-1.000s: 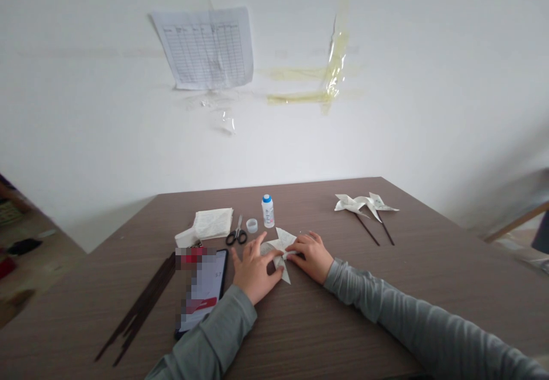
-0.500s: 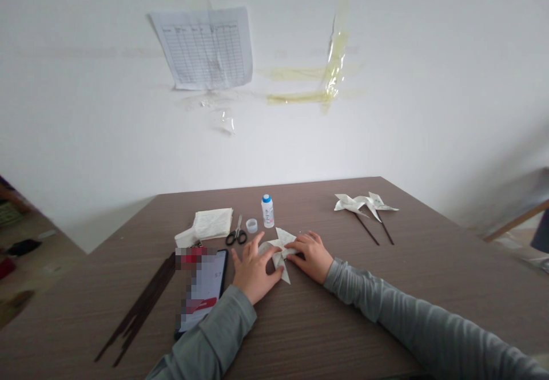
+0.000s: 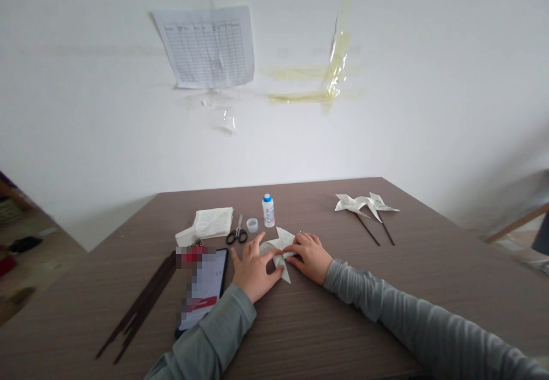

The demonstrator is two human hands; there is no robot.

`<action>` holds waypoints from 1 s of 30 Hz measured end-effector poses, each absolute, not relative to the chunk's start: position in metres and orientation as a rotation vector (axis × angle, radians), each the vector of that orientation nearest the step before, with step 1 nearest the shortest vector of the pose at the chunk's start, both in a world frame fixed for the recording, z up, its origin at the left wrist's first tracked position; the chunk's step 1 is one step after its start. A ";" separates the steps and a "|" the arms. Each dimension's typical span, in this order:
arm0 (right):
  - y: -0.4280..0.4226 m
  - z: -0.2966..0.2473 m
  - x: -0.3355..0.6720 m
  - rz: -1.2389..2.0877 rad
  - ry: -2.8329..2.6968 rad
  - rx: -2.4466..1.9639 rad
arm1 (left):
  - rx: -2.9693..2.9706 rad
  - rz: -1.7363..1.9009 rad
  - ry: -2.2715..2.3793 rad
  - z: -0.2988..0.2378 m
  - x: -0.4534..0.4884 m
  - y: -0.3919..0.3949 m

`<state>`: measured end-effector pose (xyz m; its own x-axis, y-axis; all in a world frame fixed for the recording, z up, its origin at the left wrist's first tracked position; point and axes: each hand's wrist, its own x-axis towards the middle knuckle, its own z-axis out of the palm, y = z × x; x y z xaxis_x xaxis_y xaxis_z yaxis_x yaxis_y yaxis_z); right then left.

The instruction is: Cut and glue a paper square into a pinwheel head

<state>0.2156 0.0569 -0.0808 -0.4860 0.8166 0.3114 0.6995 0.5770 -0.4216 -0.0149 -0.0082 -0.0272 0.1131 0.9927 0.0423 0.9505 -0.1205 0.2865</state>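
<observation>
From the head camera, the folded paper (image 3: 285,237) lies on the table (image 3: 386,317) between both hands, its long axis running away from the person. The left hand (image 3: 253,271) presses on it flat, fingers spread. The right hand (image 3: 311,256) touches its right side with fingers curled; whether they pinch is unclear. The glue bottle (image 3: 268,210) stands just beyond.

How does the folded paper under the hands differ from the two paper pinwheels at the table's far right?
The folded paper shows no stick; the pinwheels each carry a dark stick. The folded paper is pressed under the left hand and right hand; the pinwheels lie untouched, well apart from both hands. Both are pale, pointed paper shapes lying on the table.
</observation>
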 end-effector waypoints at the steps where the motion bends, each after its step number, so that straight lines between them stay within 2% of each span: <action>1: 0.057 -0.080 0.216 0.330 -2.330 -1.226 | 2.196 0.333 1.948 -0.028 -0.015 -0.008; 15: 0.058 -0.084 0.222 0.351 -2.294 -1.219 | 2.219 0.452 1.993 -0.035 -0.011 -0.009; 26: 0.059 -0.088 0.218 0.230 -2.323 -1.202 | 2.189 0.381 1.933 -0.029 -0.015 -0.008; 30: 0.059 -0.090 0.223 0.277 -2.313 -1.197 | 2.192 0.377 1.934 -0.028 -0.013 -0.009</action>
